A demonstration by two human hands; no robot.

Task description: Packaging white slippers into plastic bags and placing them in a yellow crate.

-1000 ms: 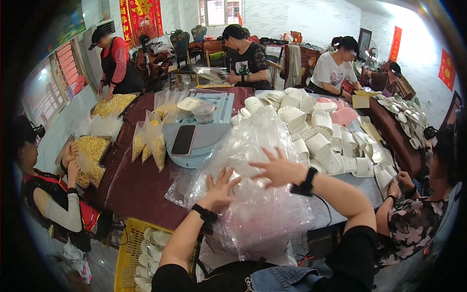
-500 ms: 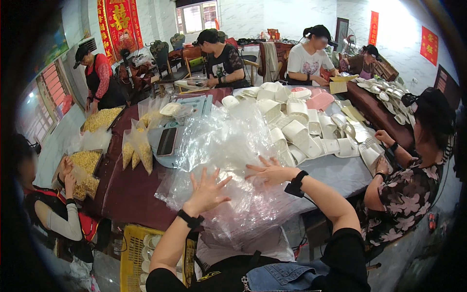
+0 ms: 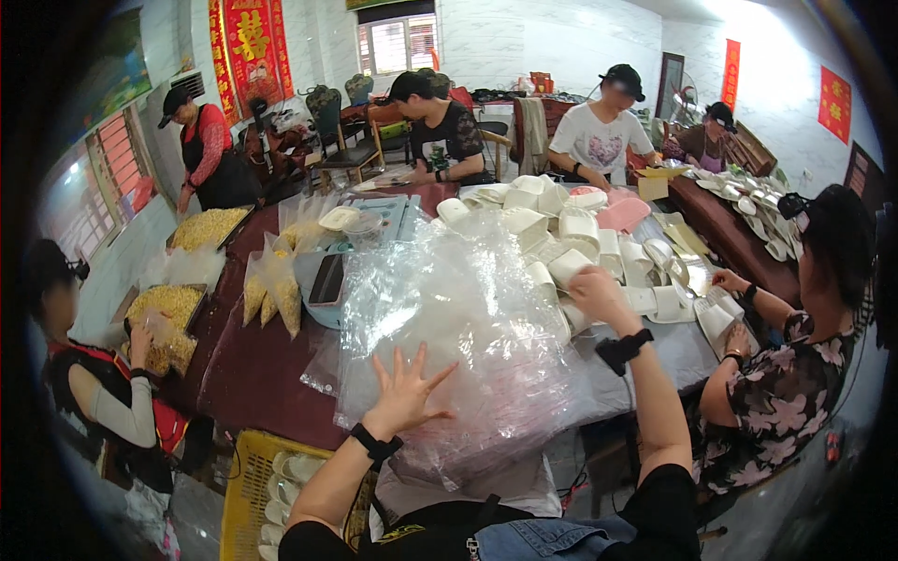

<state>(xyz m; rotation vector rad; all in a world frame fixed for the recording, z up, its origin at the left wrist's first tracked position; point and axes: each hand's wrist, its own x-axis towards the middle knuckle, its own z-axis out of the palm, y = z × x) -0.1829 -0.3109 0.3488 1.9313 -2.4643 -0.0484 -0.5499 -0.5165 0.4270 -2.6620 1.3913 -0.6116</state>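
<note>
A thick stack of clear plastic bags (image 3: 458, 309) lies in front of me on the table. My left hand (image 3: 407, 393) rests flat on it with its fingers spread. To the right, my right hand (image 3: 603, 297) is at the near edge of a heap of white slippers (image 3: 524, 224). Its fingers curl at a white slipper (image 3: 567, 267) and appear closed on its upper; the back of the hand hides part of the grip.
A grey-blue scale (image 3: 327, 285) stands left of the bags, beside filled bags (image 3: 273, 290) and trays of yellow pieces (image 3: 210, 227). A yellow crate (image 3: 248, 486) holding slippers is below the table's near edge. Several people work around the table, one close on my right (image 3: 767, 374).
My right hand has left the plastic bags and moved right to the slipper heap, its fingers curling in. The left hand stays spread on the bags. The bag stack lies flatter.
</note>
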